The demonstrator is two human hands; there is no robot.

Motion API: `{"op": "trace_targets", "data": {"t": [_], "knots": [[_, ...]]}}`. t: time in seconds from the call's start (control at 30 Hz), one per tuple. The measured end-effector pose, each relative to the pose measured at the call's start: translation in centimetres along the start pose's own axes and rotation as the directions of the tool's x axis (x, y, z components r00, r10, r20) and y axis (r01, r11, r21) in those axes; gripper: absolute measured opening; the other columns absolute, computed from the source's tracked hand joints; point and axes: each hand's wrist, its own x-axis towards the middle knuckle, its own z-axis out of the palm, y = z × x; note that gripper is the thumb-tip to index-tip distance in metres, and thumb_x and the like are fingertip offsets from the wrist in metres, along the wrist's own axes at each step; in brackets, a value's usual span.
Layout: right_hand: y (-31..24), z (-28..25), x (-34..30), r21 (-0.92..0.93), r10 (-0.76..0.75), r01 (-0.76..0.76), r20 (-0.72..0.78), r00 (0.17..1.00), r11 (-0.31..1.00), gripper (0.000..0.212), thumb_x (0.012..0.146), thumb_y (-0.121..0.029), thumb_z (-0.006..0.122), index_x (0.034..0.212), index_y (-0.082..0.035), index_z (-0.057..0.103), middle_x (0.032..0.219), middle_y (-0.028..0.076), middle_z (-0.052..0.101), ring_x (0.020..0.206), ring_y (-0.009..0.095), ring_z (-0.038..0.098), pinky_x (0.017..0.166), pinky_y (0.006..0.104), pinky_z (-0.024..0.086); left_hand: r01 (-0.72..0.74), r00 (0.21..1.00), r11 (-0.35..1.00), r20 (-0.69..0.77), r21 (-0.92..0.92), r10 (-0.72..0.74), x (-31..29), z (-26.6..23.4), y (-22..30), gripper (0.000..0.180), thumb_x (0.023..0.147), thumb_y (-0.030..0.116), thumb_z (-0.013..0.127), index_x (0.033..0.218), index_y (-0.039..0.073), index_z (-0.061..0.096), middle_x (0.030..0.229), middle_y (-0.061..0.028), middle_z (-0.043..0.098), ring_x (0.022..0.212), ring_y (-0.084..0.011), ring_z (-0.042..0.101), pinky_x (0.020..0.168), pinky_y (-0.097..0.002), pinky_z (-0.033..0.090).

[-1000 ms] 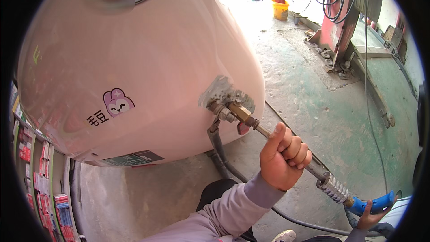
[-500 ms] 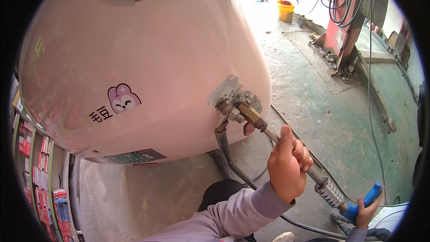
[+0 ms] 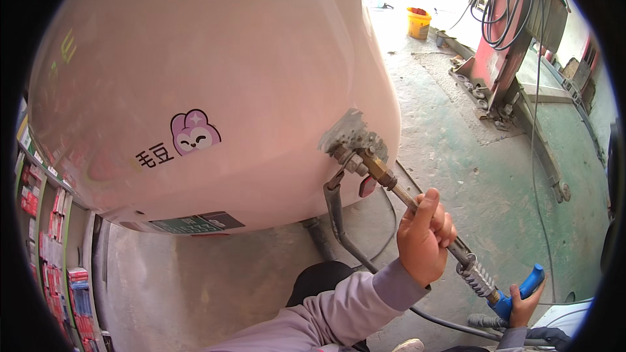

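My left hand (image 3: 422, 248) is closed round the metal shaft of a dent puller, thumb lying along it. The puller's brass-coloured head (image 3: 377, 169) rests at a bare grey, pitted patch (image 3: 349, 129) on the pink car body (image 3: 261, 91). Beside the head, a metal clamp piece (image 3: 353, 161) joins a thick dark cable (image 3: 334, 212). Farther down the shaft, a coil spring (image 3: 479, 278) sits before the blue handle (image 3: 536, 278). My right hand (image 3: 523, 306) grips that handle at lower right; some of its fingers are hidden.
Shelves with red and white packages (image 3: 55, 241) stand at the left. A red post (image 3: 490, 58) with coiled cables and a low metal beam (image 3: 544, 150) stand at the right. A yellow bucket (image 3: 418, 25) is farther back. Cables (image 3: 450, 330) cross the floor.
The view has shifted, so the car patch and puller head sit farther right in the picture. My right hand and the blue handle appear slightly nearer my left hand. Both grips stay the same.
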Motion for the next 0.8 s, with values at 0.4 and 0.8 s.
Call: {"op": "trace_targets", "data": {"t": [0.4, 0.8], "knots": [[1.4, -1.4, -0.1, 0.077, 0.01, -0.002, -0.099, 0.995, 0.997, 0.102, 0.076, -0.025, 0.08, 0.153, 0.003, 0.019, 0.152, 0.022, 0.033, 0.14, 0.03, 0.033, 0.116, 0.0366, 0.023, 0.213, 0.934, 0.975, 0.307, -0.069, -0.182, 0.0, -1.1, -0.4, 0.05, 0.101, 0.038, 0.052, 0.062, 0.015, 0.03, 0.054, 0.0034, 0.025, 0.047, -0.0106, 0.027, 0.047, -0.0303, 0.028], [0.7, -0.6, -1.6, 0.061, 0.161, -0.169, 0.119, 0.98, 0.984, 0.105, 0.076, -0.03, 0.078, 0.151, 0.008, 0.016, 0.152, 0.026, 0.03, 0.139, 0.032, 0.034, 0.115, 0.0352, 0.024, -0.109, 0.963, 0.96, 0.269, 0.258, 0.037, -2.1, 1.3, -2.6, 0.028, 0.097, 0.007, 0.056, 0.117, 0.007, 0.036, 0.098, -0.0032, 0.045, 0.089, -0.0142, 0.046, 0.086, -0.033, 0.039]]}}
